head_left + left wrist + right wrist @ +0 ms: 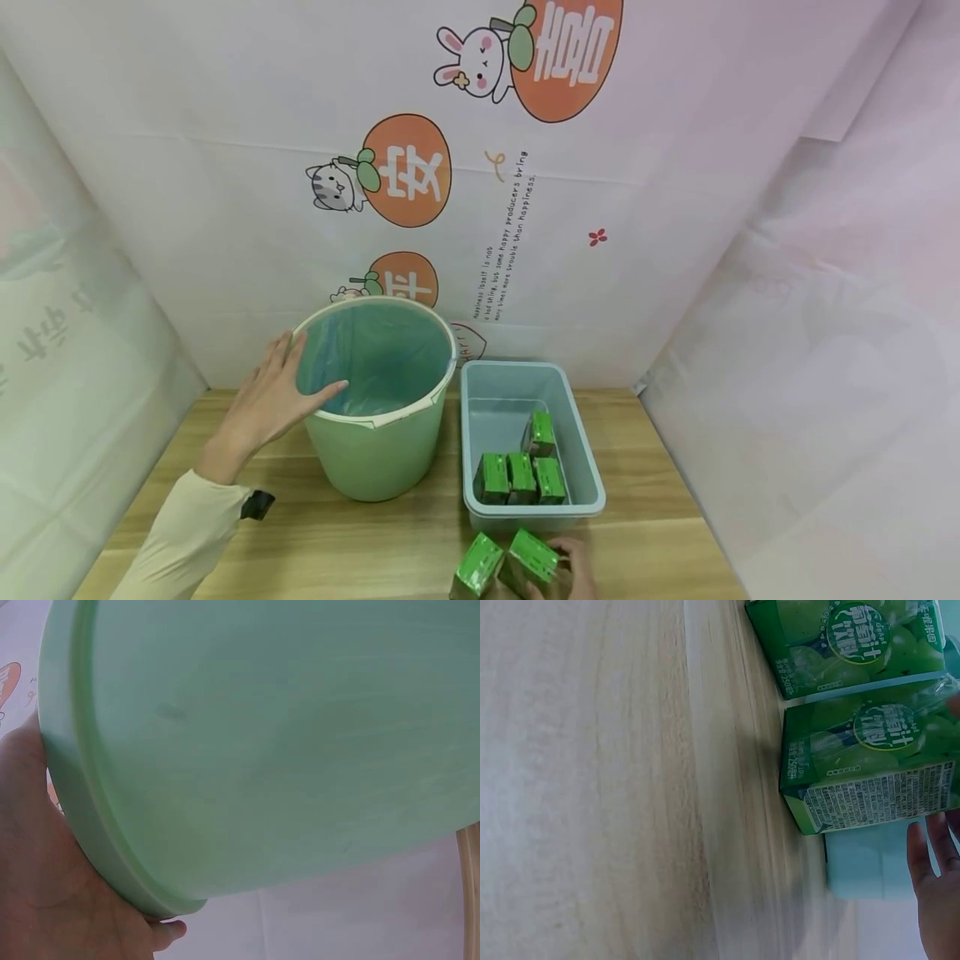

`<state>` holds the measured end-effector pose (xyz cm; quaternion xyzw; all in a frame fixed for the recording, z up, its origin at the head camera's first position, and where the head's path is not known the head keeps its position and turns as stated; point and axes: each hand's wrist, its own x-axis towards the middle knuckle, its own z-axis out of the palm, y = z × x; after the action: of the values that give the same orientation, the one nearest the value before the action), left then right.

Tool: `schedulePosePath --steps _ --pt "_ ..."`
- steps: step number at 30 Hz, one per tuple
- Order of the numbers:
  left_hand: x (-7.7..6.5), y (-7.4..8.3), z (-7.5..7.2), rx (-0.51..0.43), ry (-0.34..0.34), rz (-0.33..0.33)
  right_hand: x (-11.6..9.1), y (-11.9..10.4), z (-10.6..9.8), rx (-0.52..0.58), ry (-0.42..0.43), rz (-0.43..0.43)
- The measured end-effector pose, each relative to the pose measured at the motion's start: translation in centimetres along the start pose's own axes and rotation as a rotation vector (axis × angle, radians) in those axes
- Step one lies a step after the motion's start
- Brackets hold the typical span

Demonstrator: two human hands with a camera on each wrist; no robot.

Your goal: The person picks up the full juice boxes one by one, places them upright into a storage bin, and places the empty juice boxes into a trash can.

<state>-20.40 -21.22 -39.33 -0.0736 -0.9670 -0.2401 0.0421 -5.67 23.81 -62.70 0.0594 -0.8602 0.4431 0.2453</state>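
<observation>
Resting on the left rim of a green bucket [375,458], left of centre in the head view, the left hand [273,400] has its fingers and thumb spread apart, the thumb extending over the opening. In the left wrist view the palm lies along the rim at the lower left of the frame. A pale sleeve [176,537] fills the lower left corner of the head view.

At the bottom edge, right of the bucket, is the left carton [477,567], green-topped and tilted. Above it a light blue bin [592,467] holds four green-topped cartons [521,479]: three side by side at its lower end, one above them toward the right.

Beside the left carton, just below the bin, is the right carton [534,556], also tilted. The right hand [576,567], cut off by the bottom edge, pinches this carton between thumb and fingers. In the right wrist view, grapes and white lettering cover both cartons, upper right.
</observation>
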Motion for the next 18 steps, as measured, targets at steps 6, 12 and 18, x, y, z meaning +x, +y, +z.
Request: schedulePosePath --steps 6,12,18 --pt "0.0 -0.2 0.1 -0.009 0.004 0.003 0.2 0.4 -0.2 0.019 -0.023 -0.005" --pt "-0.1 -0.2 0.0 -0.011 0.007 0.001 0.5 0.7 -0.6 -0.002 -0.062 0.017" --pt "-0.1 0.0 0.0 -0.013 0.0 0.0 0.8 0.5 -1.0 0.016 -0.052 0.016"
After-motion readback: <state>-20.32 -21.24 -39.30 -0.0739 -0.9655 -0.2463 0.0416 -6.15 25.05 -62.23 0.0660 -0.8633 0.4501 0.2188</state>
